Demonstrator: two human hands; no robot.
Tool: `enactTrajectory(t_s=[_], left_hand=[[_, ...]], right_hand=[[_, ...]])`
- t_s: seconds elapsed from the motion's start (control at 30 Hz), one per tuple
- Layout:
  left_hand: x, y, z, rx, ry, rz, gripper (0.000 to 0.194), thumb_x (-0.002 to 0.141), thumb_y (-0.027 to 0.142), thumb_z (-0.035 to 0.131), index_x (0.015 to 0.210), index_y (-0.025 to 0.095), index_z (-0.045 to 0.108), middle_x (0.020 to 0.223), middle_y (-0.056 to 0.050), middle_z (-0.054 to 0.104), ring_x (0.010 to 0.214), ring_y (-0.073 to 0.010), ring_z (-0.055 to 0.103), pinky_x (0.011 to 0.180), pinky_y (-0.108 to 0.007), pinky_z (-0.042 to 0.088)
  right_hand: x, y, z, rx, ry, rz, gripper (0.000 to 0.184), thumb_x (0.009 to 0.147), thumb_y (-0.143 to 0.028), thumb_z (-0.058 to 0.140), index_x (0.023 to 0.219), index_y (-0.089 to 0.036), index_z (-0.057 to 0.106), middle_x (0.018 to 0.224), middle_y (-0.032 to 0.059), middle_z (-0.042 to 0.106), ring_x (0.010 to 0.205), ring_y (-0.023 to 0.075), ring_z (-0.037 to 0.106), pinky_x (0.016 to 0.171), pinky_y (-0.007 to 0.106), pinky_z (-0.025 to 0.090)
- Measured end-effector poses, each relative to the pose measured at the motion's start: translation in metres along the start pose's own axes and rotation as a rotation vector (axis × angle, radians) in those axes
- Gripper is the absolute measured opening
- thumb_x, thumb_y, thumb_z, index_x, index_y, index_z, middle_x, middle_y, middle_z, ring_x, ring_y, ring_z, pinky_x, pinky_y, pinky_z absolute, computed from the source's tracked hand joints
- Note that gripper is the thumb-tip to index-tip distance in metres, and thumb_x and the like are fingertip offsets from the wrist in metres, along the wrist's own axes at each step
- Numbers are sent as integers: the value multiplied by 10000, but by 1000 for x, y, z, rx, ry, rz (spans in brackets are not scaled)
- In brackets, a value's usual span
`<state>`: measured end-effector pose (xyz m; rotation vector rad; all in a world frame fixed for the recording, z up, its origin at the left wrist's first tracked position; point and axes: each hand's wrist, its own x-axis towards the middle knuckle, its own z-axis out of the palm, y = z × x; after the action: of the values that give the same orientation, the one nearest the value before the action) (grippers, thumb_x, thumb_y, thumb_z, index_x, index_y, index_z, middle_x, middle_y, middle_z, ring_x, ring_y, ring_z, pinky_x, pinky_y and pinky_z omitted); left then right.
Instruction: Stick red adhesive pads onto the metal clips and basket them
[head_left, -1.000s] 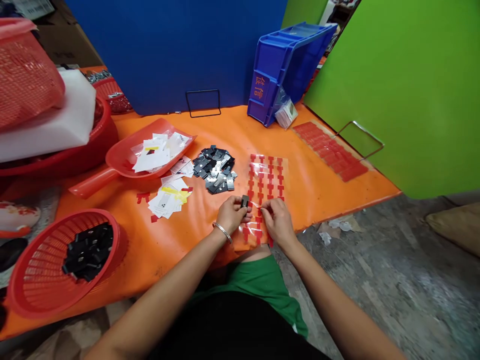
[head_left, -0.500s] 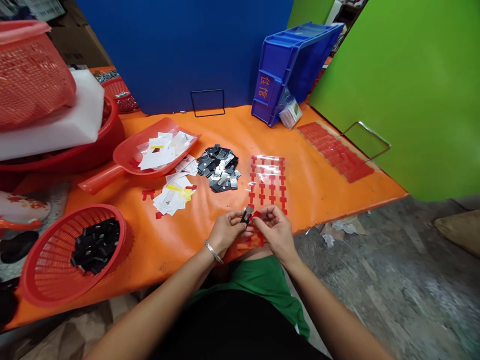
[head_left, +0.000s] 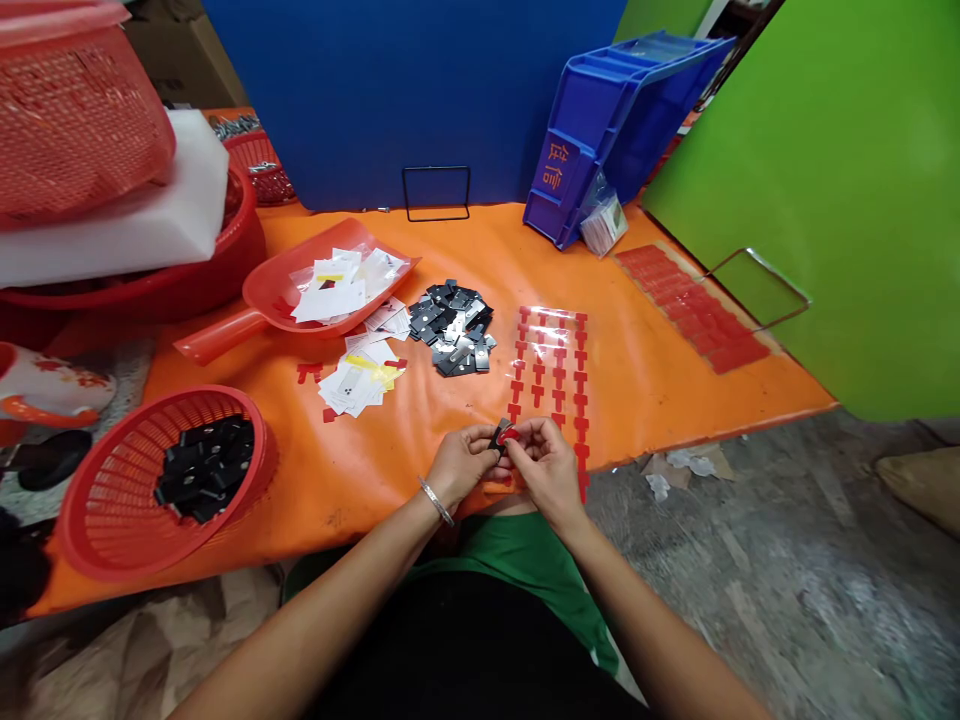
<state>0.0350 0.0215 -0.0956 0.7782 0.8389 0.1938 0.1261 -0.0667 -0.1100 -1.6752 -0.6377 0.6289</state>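
Near the table's front edge, my left hand (head_left: pixel 463 466) is closed on a small dark metal plate (head_left: pixel 497 437), held tilted up. My right hand (head_left: pixel 550 462) meets it there, thumb and forefinger pinching a red T-shaped sticker (head_left: pixel 509 436) against the plate's face. How much of the sticker touches the plate is hidden by the fingers. Just beyond both hands lies a clear sheet of red T-shaped stickers (head_left: pixel 559 372), its near end partly covered by my right hand. Left of the sheet is a loose pile of similar black and silver plates (head_left: pixel 452 328).
A red basket (head_left: pixel 90 545) at left holds black parts. Behind it, a red scoop (head_left: pixel 262 283) carries paper cards, with more cards (head_left: pixel 358 380) beside it. At the back stand a blue bin (head_left: pixel 581 110) and a wire stand (head_left: pixel 436 218); more red sheets (head_left: pixel 694 310) lie right.
My right hand has brought the red sticker over onto the plate in my left hand. The view has shifted a little, so the table things appear farther right.
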Motion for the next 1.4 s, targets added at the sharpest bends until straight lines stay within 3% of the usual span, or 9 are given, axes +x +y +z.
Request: enactTrajectory(t_s=[0.43,0.8,1.07,1.27,1.4], left_hand=[[2,-4,-3,-7,-10,15,198,701,-14,627,862,97,600,773,-61,696,576,-108,660,599,-220,559],[1,-4,-1,11,-11,39,152,761,5,571,884,92,594,775,-56,698,572,-95,655,590,-206,559],[3,-11,6,39,109,111,94,791,64,567,865,103,612,709,-35,698,497,-107,642,511,-217,554],[3,-11,6,21,84,95,85,762,99,630,846,108,632,668,-26,691,496,-108,640,500,-206,546],[4,-10,3,6,62,67,101,738,76,651,834,98,630,614,-18,665,480,-94,622,508,-199,541]], right_hand=[[0,2,2,-50,11,-5,163,756,-319,636,819,-214,529,671,-24,547,530,114,522,482,238,457],[-1,4,3,-103,23,-31,146,776,-309,620,822,-214,520,657,-30,537,518,112,514,474,235,433],[-8,2,3,-240,26,-134,102,832,-314,555,874,-224,531,764,7,606,531,124,539,488,257,448],[-7,-2,2,-360,89,-274,76,858,-282,511,874,-230,564,904,59,593,806,192,590,671,320,501],[-1,-3,-1,-378,155,-319,79,842,-272,532,821,-210,575,1027,98,524,1028,231,529,792,354,487]])
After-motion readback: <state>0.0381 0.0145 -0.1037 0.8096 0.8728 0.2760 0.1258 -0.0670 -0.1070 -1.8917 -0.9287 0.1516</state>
